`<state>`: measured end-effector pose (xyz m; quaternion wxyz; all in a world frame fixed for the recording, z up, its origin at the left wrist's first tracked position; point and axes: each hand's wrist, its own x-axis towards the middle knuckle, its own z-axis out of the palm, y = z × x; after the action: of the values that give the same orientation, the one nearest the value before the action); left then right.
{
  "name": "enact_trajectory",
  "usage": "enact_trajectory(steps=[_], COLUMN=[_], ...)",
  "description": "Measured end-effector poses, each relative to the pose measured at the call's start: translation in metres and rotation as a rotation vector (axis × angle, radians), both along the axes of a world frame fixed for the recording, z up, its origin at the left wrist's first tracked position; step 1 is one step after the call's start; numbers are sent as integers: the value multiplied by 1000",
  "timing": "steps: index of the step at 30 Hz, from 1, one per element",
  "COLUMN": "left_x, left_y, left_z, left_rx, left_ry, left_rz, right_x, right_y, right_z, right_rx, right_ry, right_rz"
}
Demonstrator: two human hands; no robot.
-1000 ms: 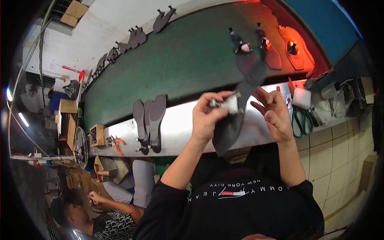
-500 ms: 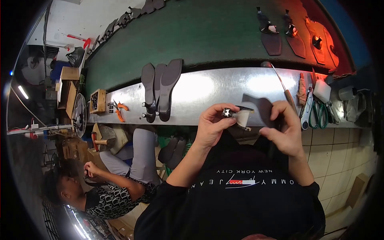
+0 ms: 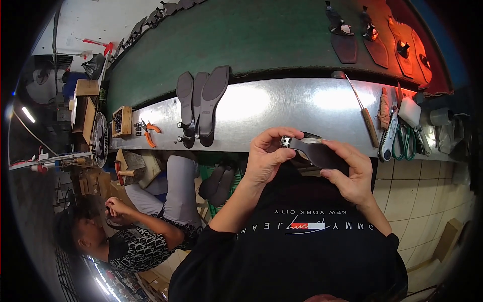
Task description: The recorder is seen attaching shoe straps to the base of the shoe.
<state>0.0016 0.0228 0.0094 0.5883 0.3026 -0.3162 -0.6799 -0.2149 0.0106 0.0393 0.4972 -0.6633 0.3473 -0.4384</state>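
My left hand (image 3: 265,157) is closed on a black sandal upper (image 3: 313,136), thumb and fingers pinching it at a shiny metal ornament (image 3: 286,141). Against that upper lies a thin dark shoe sole (image 3: 324,155), which covers most of the upper's inner side. My right hand (image 3: 355,173) grips the sole's right part, with fingers along its far edge and the thumb on the near side. Both hands are just in front of the metal bench (image 3: 261,132). On the bench to the left lie several dark soled sandals (image 3: 212,100).
Orange-handled pliers (image 3: 149,134) and a wooden box (image 3: 122,122) lie left. An awl (image 3: 369,123), a cutter knife (image 3: 388,141) and green-handled scissors (image 3: 404,143) lie right. Sandal pieces (image 3: 343,48) rest on the green surface (image 3: 261,40). A co-worker (image 3: 146,241) sits at left.
The sole, held apart from the upper before, has moved left against it and now hides its pale inner side. My right hand has come closer to my left.
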Motion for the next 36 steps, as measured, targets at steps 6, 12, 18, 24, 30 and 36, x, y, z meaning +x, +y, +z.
enact_trajectory(steps=[6, 12, 18, 24, 30, 36], left_x=[-2, 0, 1, 2, 6, 8], left_y=[-2, -3, -2, -1, -1, -3], left_z=[3, 2, 1, 2, 6, 6], left_rx=[-2, -11, -44, -70, -182, -274], left_ry=[0, -4, -61, -103, -188, -273], left_rz=[2, -2, 17, 14, -8, -39], right_x=[1, 1, -1, -2, -1, 0], right_y=[-1, -3, -4, -6, -10, -14], right_z=[-1, 1, 6, 13, 19, 24], right_rx=[-5, -23, -61, -96, -175, -262], right_ry=[-24, -7, 45, 97, 169, 226], right_rz=[-15, -5, -9, 1, 11, 14])
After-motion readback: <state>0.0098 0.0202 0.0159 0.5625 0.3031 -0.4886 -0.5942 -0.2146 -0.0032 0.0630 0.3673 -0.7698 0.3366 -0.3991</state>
